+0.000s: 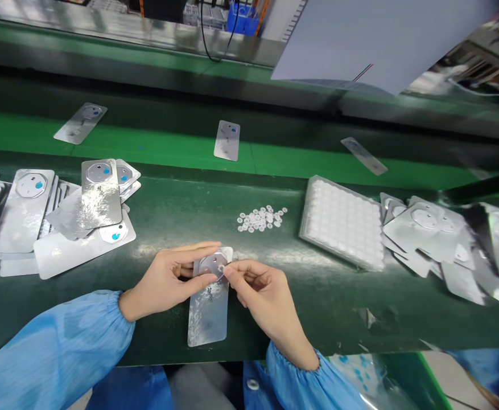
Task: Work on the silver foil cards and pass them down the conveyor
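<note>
A silvery phone back cover [209,319] with a round camera area at its top lies in front of me on the green bench. My left hand [164,279] is closed over the upper left of this cover, its thumb and fingers on either side of the camera area. At the camera area's right side, my right hand [262,290] pinches a small white ring [221,269] between thumb and forefinger. Just beyond my hands lies a loose heap of small white rings [261,218].
Stacked covers [23,210], some with blue dots, lie at the left. A white tray [343,222] and another pile of covers [432,228] are on the right. Several single covers, one in the middle [227,140], lie on the green conveyor belt [164,142] behind the bench.
</note>
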`<action>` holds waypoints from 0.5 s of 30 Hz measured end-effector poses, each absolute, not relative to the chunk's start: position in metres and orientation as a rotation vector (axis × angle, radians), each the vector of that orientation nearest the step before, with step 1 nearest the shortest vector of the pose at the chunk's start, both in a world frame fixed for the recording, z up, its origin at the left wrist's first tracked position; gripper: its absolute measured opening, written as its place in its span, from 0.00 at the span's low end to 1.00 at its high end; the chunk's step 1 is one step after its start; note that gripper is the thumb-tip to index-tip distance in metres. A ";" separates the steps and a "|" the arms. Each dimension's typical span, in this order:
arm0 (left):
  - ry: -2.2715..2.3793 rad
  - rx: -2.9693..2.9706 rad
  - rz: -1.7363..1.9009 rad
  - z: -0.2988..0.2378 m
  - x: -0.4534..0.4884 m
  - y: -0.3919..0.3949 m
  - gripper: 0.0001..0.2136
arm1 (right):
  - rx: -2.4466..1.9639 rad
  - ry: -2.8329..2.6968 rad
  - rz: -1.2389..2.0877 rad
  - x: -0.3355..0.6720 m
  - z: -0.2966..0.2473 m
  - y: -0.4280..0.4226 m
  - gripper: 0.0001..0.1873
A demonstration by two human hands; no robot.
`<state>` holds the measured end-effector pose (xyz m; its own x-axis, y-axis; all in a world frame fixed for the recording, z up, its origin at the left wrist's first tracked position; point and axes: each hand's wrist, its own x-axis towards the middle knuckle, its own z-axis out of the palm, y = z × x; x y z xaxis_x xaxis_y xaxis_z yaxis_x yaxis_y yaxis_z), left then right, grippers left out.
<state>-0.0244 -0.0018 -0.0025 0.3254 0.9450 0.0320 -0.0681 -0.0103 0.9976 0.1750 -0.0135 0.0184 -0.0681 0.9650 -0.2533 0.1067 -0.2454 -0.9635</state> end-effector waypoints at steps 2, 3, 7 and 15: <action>0.906 1.312 1.015 -0.002 -0.024 -0.002 0.21 | -1.441 -1.217 1.380 0.173 0.020 -0.014 0.18; 0.903 1.308 1.019 -0.002 -0.024 -0.002 0.21 | -1.449 -1.213 1.374 0.172 0.020 -0.014 0.18; 0.883 1.288 1.024 -0.004 -0.024 -0.003 0.20 | -1.479 -1.198 1.375 0.169 0.021 -0.016 0.19; 0.802 1.191 1.035 -0.002 -0.026 -0.002 0.17 | -1.413 -1.148 1.455 0.176 0.015 -0.004 0.20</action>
<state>-0.0256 -0.0024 -0.0025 0.3446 0.9384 0.0268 -0.2074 0.0483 0.9771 0.1763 -0.0040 0.0147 -0.0680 0.9571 -0.2817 0.0515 -0.2786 -0.9590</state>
